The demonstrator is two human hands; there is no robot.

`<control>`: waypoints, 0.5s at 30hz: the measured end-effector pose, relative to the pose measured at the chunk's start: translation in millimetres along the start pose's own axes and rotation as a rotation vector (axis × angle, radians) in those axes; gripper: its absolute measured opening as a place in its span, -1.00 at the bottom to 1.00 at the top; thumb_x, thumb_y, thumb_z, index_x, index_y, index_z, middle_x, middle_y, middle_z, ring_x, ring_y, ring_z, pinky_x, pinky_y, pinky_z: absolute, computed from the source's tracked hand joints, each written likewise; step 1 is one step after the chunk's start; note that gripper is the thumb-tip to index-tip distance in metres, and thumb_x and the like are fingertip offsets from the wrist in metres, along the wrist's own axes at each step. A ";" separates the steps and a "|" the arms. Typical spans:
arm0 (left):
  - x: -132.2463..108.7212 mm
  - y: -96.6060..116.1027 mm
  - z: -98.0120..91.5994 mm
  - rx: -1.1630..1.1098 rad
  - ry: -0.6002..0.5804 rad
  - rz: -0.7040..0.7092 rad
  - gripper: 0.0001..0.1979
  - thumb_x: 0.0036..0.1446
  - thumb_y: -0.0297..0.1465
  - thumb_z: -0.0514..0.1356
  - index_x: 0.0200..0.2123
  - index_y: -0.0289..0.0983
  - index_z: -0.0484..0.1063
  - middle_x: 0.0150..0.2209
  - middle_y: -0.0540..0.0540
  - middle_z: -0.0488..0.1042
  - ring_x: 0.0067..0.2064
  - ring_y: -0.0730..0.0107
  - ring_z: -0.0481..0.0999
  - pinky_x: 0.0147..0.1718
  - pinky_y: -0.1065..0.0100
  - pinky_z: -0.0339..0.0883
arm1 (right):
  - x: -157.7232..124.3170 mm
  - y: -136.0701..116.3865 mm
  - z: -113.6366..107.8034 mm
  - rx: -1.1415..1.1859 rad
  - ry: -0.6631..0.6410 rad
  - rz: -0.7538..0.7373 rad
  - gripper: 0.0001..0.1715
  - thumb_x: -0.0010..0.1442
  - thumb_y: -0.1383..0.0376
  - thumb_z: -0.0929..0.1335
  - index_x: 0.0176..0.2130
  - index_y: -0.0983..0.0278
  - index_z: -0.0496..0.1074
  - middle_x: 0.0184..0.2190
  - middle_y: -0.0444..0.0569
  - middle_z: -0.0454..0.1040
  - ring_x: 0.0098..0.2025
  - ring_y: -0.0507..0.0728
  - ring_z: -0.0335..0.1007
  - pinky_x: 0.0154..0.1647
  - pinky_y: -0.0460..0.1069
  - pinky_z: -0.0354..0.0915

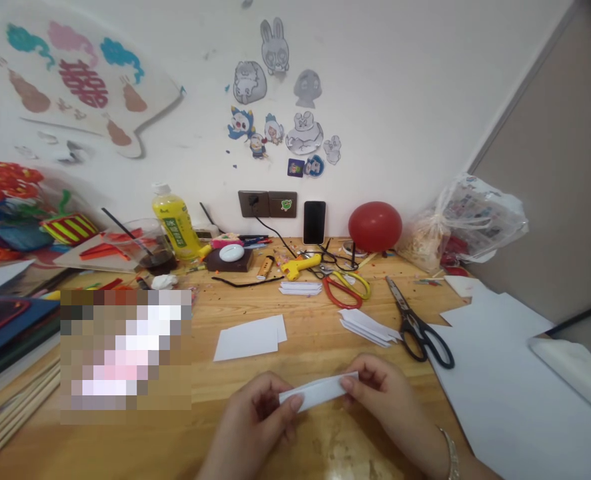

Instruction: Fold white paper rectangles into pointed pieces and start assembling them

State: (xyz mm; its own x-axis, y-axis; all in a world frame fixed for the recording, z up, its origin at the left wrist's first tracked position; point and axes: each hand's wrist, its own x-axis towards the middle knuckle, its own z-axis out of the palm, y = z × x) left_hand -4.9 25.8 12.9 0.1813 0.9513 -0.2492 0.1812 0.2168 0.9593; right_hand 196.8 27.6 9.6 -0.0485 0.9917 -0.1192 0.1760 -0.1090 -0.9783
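Pinching paper strip (320,392) near end edges, left hand (261,417), right hand (381,393); tabletop (310,353) separating strip, cards (250,339).

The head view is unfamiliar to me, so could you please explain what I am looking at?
There is no machine here: a person works with two bare hands. The one camera is worn on their head and looks forward and down.

The left hand and right hand hold a folded white paper strip between them, one at each end.

On the wooden table beyond lie flat white paper pieces, a stack of folded papers and black-handled scissors. Farther back are a yellow glue gun and a red balloon. A pixelated patch hides part of the left side.
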 end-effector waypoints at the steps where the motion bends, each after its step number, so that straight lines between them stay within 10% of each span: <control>1: -0.4 0.1 0.2 0.008 0.009 -0.002 -0.63 -0.12 -0.06 0.25 -0.56 -0.25 0.32 -0.72 0.06 0.40 -0.64 0.45 0.35 -0.59 0.46 0.18 | -0.2 -0.4 0.1 0.002 0.002 0.001 -0.72 -0.04 0.12 0.41 -0.52 0.30 0.41 -0.64 -0.14 0.40 -0.52 0.08 0.31 -0.47 -0.06 0.22; 15: -1.3 6.6 4.8 -0.028 0.044 -0.067 -0.67 -0.19 -0.09 0.23 -0.64 -0.22 0.28 -0.78 0.08 0.35 -0.69 0.45 0.32 -0.63 0.45 0.13 | 0.1 -0.2 0.6 0.027 0.012 0.013 -0.67 -0.05 0.07 0.41 -0.53 0.30 0.41 -0.64 -0.14 0.38 -0.54 0.07 0.30 -0.49 -0.08 0.24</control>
State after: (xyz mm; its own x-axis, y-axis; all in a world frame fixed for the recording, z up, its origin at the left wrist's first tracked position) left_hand 0.7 25.0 18.9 0.1268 0.9430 -0.3076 0.1642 0.2859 0.9441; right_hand 196.2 27.7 9.7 -0.0346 0.9910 -0.1296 0.1498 -0.1231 -0.9810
